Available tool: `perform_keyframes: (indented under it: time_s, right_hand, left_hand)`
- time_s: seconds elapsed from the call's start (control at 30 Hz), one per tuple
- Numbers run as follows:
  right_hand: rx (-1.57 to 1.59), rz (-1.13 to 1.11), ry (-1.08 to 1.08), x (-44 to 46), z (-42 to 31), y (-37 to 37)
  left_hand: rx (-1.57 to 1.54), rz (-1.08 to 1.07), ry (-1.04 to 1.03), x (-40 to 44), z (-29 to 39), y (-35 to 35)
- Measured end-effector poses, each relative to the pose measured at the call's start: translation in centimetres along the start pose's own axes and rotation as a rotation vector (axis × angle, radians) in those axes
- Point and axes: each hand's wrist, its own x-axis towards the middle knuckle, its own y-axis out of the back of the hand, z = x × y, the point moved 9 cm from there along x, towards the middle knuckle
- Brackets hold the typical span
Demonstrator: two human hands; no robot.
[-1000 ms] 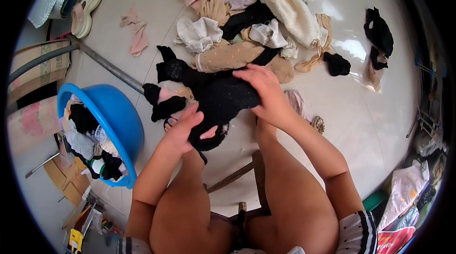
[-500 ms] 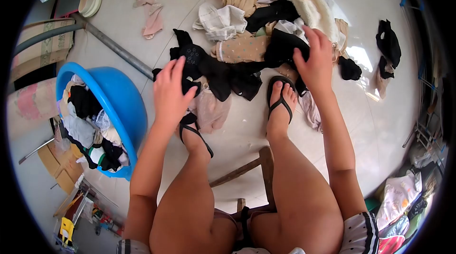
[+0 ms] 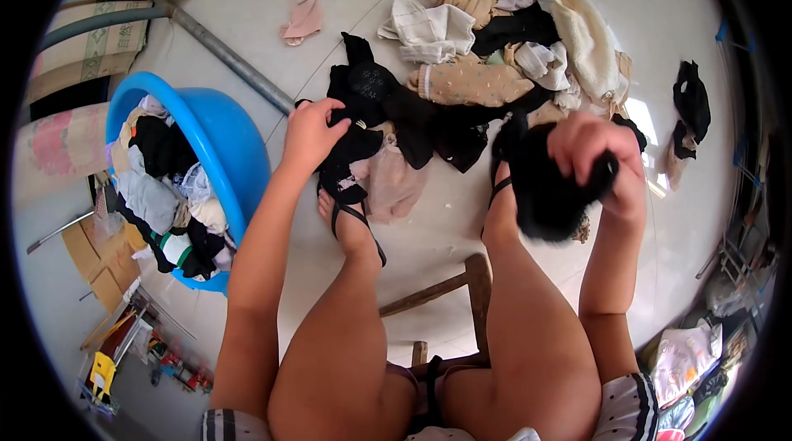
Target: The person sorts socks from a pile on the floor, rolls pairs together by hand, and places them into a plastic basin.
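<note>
My right hand (image 3: 601,159) is closed around the top of a black sock (image 3: 554,193), which hangs blurred over my right foot. My left hand (image 3: 313,134) hovers at the left edge of the pile, thumb and forefinger apart, close to a black sock (image 3: 351,148). Between the hands lie more black pieces, one with a dotted pattern (image 3: 373,82), and a sheer pinkish one (image 3: 398,181). Farther back are a speckled beige sock (image 3: 470,84), a white sock (image 3: 429,28) and a fluffy cream sock (image 3: 587,41).
A blue basin (image 3: 223,140) full of mixed clothing stands tilted at my left, beside a grey metal pole (image 3: 231,53). Pink pieces (image 3: 301,8) lie at the back left, black ones (image 3: 691,103) at the right. A wooden stool frame (image 3: 477,301) shows between my legs.
My right hand has taken hold of the black sock from the pile and drawn it right and toward me. My left hand's fingers have curled more. The view has shifted slightly.
</note>
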Motion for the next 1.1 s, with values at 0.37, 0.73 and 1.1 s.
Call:
perform_keyframes:
  time_s: [0.37,0.73,1.1]
  right_hand:
    - [0.337,0.149,-0.267,4.8,5.0,-9.0]
    - [-0.053,0.328,-0.060,3.3,5.3,-8.5]
    - [-0.730,0.186,0.203,2.4,2.1,-10.4]
  left_hand:
    - [-1.183,0.323,-0.305,-8.5,10.3,6.4]
    - [-1.743,0.021,0.089,-7.0,12.1,1.1]
    - [-2.029,-0.092,0.018,-7.9,12.1,0.8]
